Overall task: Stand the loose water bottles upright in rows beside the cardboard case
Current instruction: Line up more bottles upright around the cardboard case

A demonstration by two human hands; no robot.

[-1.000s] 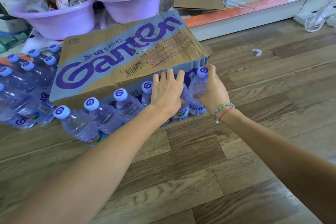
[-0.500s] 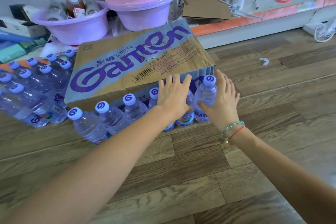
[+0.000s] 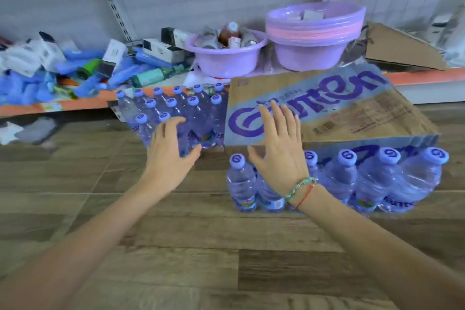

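Note:
The cardboard case (image 3: 352, 113) with purple lettering sits on the wood floor at centre right. A row of upright water bottles (image 3: 352, 178) with purple caps stands along its near side. A second block of upright bottles (image 3: 176, 108) stands left of the case. My left hand (image 3: 171, 151) is spread open against the near bottles of that left block, fingers apart. My right hand (image 3: 279, 148) hovers open over the case's near left corner and the front row, holding nothing. It hides one or two bottles of that row.
A low orange-edged shelf (image 3: 50, 107) runs behind, piled with blue and green packets and small boxes. Two purple basins (image 3: 224, 63) (image 3: 312, 40) and a folded cardboard flap (image 3: 400, 50) stand behind the case. Bare wood floor (image 3: 226, 259) lies in front.
Both hands have let go of the right end of the front row and moved left. The view has swung left, so the left block of bottles is now central.

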